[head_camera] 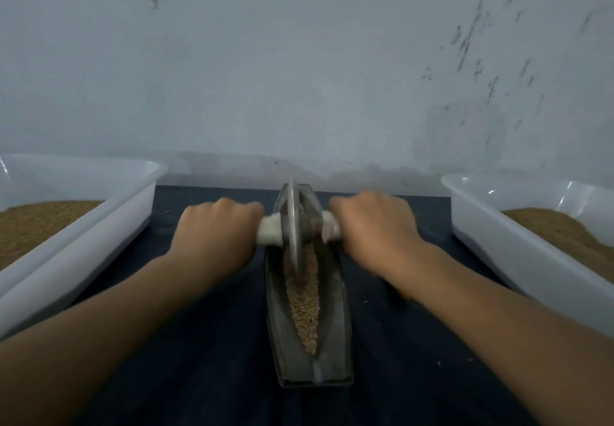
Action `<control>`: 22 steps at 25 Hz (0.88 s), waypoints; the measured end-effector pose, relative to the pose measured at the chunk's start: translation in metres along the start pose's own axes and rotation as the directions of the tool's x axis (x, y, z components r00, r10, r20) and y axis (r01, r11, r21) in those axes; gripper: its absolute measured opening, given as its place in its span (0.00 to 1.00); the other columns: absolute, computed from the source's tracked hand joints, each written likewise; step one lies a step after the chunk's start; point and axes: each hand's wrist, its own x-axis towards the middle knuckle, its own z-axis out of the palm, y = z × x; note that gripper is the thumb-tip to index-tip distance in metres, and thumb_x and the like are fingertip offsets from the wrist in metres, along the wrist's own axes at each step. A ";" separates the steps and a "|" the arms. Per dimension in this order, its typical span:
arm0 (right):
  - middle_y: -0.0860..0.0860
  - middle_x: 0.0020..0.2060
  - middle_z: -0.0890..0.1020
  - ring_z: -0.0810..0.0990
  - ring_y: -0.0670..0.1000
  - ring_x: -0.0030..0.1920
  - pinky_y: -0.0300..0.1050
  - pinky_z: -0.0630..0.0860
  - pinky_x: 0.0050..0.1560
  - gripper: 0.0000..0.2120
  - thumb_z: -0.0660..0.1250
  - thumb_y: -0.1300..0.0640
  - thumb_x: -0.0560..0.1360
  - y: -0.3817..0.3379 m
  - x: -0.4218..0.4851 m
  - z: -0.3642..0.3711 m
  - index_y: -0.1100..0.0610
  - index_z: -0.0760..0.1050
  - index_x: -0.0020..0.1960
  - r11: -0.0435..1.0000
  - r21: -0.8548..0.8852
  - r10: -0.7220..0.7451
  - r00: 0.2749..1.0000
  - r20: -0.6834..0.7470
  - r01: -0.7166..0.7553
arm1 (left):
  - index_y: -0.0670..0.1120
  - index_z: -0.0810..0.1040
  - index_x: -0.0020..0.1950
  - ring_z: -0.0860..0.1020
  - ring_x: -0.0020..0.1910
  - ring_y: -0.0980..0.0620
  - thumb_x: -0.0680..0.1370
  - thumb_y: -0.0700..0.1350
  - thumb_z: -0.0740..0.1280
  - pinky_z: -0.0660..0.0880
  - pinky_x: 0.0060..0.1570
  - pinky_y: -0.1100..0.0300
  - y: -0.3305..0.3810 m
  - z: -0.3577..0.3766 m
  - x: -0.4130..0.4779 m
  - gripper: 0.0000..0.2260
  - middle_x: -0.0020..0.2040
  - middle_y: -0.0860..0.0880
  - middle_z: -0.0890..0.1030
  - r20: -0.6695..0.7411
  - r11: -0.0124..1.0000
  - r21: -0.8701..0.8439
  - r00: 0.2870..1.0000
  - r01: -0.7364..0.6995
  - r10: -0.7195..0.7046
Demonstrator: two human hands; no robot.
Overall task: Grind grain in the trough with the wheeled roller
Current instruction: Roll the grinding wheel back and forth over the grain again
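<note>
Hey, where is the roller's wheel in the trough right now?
In the head view, the wheel stands upright at the far end of the trough, centre frame, between the left hand and right hand gripping its white handles.

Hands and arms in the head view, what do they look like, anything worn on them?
Both are bare: the left hand and right hand wear no gloves, and no sleeve shows up to the picture's edge. No watch, ring or bracelet shows, though blur could hide something small.
</note>
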 end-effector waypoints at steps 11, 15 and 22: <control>0.51 0.45 0.81 0.79 0.57 0.44 0.46 0.66 0.37 0.05 0.66 0.56 0.77 0.000 0.033 0.028 0.51 0.74 0.52 0.985 0.078 0.154 0.987 0.035 -0.156 | 0.52 0.73 0.47 0.80 0.40 0.44 0.76 0.47 0.65 0.64 0.32 0.56 0.013 0.002 0.040 0.02 0.40 0.50 0.78 0.004 0.995 0.082 0.999 0.051 -0.051; 0.48 0.40 0.76 0.79 0.56 0.42 0.47 0.64 0.34 0.07 0.68 0.57 0.74 0.001 0.004 0.010 0.48 0.71 0.48 0.998 0.042 0.041 0.999 -0.014 -0.040 | 0.53 0.67 0.43 0.69 0.30 0.50 0.74 0.49 0.67 0.60 0.29 0.58 0.005 -0.002 0.010 0.08 0.33 0.53 0.69 0.020 0.999 0.049 1.000 0.015 -0.016; 0.45 0.27 0.60 0.62 0.53 0.26 0.39 0.49 0.26 0.18 0.66 0.53 0.60 0.002 -0.051 0.002 0.45 0.56 0.39 1.000 -0.019 0.010 0.994 -0.108 -0.012 | 0.54 0.61 0.36 0.60 0.20 0.47 0.54 0.46 0.75 0.48 0.27 0.64 0.002 -0.024 -0.028 0.23 0.25 0.52 0.62 -0.049 0.985 0.088 0.987 -0.148 0.152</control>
